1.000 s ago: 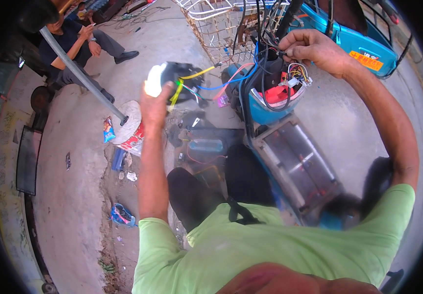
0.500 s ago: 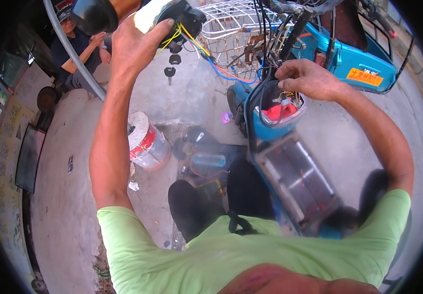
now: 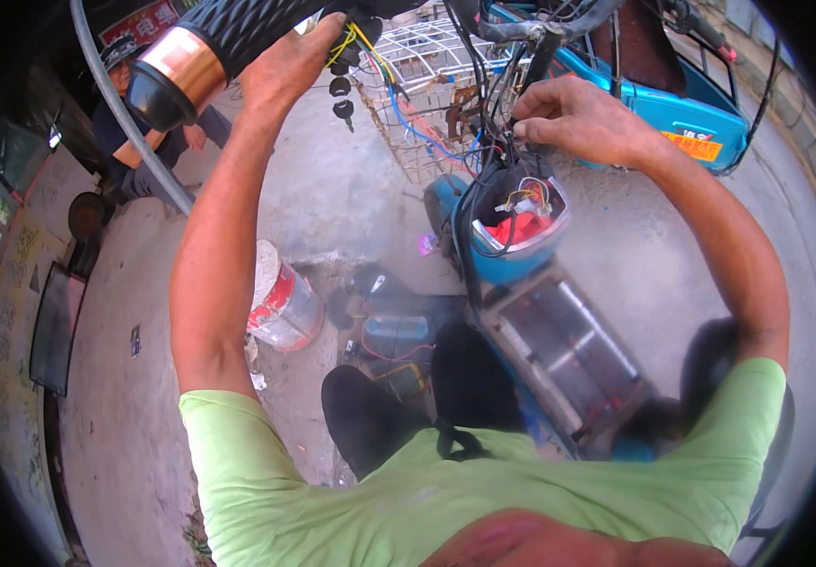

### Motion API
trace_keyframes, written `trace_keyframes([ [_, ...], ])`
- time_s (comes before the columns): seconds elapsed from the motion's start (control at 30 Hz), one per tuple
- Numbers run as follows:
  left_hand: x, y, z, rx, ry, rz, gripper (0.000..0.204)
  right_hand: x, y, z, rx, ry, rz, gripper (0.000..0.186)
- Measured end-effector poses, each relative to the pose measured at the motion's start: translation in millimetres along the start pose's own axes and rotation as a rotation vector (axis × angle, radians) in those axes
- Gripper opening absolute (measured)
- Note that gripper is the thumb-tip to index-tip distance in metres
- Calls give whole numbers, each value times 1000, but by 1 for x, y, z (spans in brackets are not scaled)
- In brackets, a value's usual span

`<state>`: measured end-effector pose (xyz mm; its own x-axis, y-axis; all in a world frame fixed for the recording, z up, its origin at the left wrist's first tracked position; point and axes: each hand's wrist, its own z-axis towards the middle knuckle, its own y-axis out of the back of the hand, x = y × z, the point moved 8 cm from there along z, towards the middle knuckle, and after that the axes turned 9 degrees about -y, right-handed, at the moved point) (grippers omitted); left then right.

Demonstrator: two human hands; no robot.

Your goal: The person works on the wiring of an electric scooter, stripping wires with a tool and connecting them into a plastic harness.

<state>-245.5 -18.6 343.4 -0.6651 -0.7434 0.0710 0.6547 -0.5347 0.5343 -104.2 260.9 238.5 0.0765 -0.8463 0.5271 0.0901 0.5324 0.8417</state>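
Observation:
My left hand (image 3: 285, 71) is raised at the upper left, its thumb closed against a dark housing that the top edge mostly cuts off. Yellow, green, blue and red wires (image 3: 375, 57) run from that housing toward the middle. Keys (image 3: 343, 109) dangle below it. Just left of the hand is a black handlebar grip (image 3: 242, 38) with a copper-coloured ring. My right hand (image 3: 583, 118) has its fingers curled together at a bundle of black cables (image 3: 498, 90) beside the steering column. Under it sits an open blue front casing (image 3: 521, 265) with loose wiring and connectors inside.
A white wire basket (image 3: 417, 151) is beyond the cables. At the right stands another blue vehicle body (image 3: 710, 132). A red-and-white bucket (image 3: 285, 302) stands left of my knees. An open battery compartment (image 3: 568, 345) lies near my leg. One person (image 3: 167, 142) sits at the far left.
The handlebar grip shows more fully, and the dark housing has gone mostly past the top edge. My right hand has shifted up and left along the cables, its fingers closer together.

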Motion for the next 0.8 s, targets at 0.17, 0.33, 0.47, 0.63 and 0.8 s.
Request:
trace_keyframes([
  [0.17, 1, -31, 21, 350, -85, 331, 53, 5, 12, 10, -95, 52, -69, 29],
  [0.33, 42, -82, 47, 205, 100, 272, 30, 0, 27, 13, -124, 75, -62, 28],
  [0.47, -9, -74, 64, 5, 3, -90, 33, -4, 60, 10, -264, 122, -43, 33],
  [0.63, -55, -70, 73, -271, -182, -607, 38, -15, 97, 18, -423, 113, -15, 34],
  [0.8, -63, -99, 73, -314, -247, -1182, 49, -11, 134, 37, -593, 73, -91, 48],
])
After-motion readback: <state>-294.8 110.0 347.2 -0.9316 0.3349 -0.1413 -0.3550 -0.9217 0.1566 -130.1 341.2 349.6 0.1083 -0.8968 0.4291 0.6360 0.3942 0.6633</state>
